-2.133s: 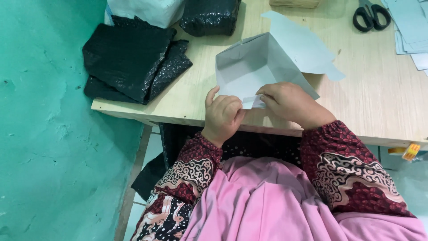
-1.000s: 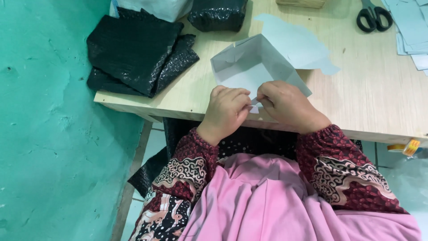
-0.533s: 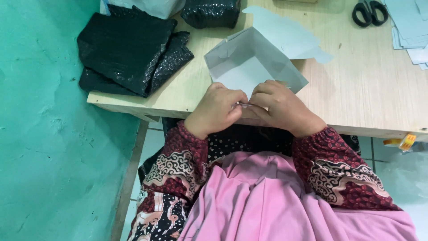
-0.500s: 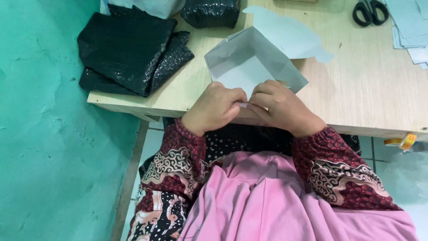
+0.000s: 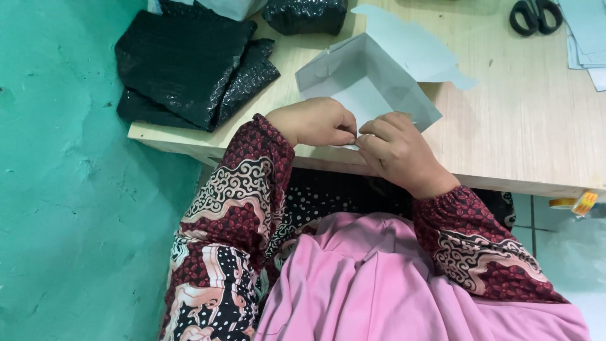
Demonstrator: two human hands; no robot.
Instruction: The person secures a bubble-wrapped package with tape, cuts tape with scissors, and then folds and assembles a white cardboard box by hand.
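Observation:
A pale grey-blue cardboard box (image 5: 366, 82), partly folded with one flap lying flat behind it, stands at the near edge of a light wooden table (image 5: 524, 139). Both hands pinch its near bottom edge. My left hand (image 5: 314, 122) grips the edge from the left, fingers curled. Touching it fingertip to fingertip, my right hand (image 5: 398, 148) holds the same edge from the right. The part of the box under the fingers is hidden.
Black bubble-wrap pieces (image 5: 189, 63) are stacked at the table's left end, with another black bundle (image 5: 306, 14) behind. Black scissors (image 5: 535, 14) and a stack of pale paper sheets (image 5: 587, 31) lie at the far right. A yellow tape roll (image 5: 584, 203) sits below the table edge. The floor is teal.
The hands have stayed on the box's near edge and closed in until the fingertips meet. The view has shifted a little.

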